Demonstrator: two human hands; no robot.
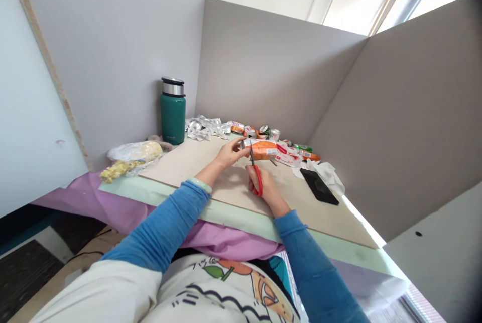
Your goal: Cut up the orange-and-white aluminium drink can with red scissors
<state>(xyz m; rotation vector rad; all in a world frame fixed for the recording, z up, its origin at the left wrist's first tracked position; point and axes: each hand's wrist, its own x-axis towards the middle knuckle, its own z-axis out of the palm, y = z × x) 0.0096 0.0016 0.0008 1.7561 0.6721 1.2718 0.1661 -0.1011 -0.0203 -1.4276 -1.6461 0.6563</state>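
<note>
My left hand (229,153) is closed around the left end of an orange drink can (262,149), which lies on its side just above the board. My right hand (264,185) grips red-handled scissors (256,176), fingers through the loops. The blades point up and meet the can near its left end. Both hands hover over the middle of a light wooden board (196,162).
A green thermos (172,111) stands at the back left. Crumpled foil and several cut cans (241,128) lie along the back wall. A black phone (318,186) rests on white tissue at right. A plastic bag (132,156) sits at the left edge. Grey partition walls enclose the desk.
</note>
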